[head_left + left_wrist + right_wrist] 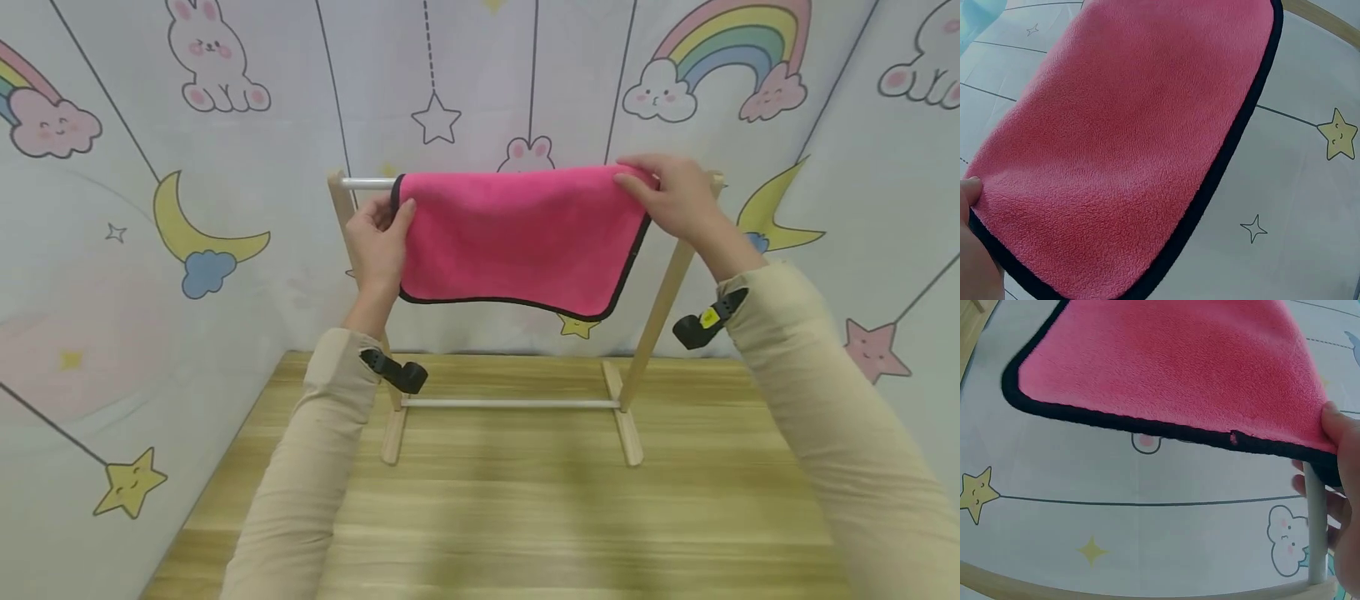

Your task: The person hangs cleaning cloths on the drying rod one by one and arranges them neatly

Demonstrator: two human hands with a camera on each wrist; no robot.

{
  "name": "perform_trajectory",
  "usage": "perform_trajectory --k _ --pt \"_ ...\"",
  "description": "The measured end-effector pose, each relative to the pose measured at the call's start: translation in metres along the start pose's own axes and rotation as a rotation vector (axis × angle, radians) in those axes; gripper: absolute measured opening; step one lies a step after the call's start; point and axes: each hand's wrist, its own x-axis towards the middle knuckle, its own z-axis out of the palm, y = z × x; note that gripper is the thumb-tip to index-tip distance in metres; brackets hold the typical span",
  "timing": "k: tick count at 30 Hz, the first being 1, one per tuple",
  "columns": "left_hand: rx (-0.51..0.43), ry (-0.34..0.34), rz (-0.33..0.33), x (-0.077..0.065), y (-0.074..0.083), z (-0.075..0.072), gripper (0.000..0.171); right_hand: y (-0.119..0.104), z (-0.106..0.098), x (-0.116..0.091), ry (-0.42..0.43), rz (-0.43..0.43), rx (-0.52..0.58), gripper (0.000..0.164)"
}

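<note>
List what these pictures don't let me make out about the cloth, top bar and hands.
Head: most of the top bar, hidden by the cloth.
Head: the cloth's far side, hidden by its near side.
Left wrist: most of the left hand, cut off by the left edge.
Right wrist: part of the right hand, cut off by the right edge.

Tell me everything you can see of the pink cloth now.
The pink cloth looks soft and fleecy, with rounded lower corners and black edging; a small pink gap breaks the edging on its right side. It hangs over the white top bar of a wooden rack, gently rippled, its lower edge dipping toward the right. The left hand pinches its left edge, thumb in front; the right hand holds it at the upper right. Its back is hidden.
</note>
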Motion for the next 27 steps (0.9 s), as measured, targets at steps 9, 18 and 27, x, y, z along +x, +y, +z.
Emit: perform_trajectory --k 9,18,27 --pt "0.009 -0.007 0.012 0.001 0.004 0.001 0.029 0.009 0.017 -0.014 0.462 -0.289 -0.153 0.039" --pt "0.014 -0.008 0.015 -0.001 0.006 0.0 0.029 0.008 0.041 -0.033 0.587 0.051 0.065 0.047" --pt "0.045 -0.01 0.012 -0.002 0.006 -0.001 0.029 0.004 0.057 -0.046 0.495 0.394 0.595 0.033"
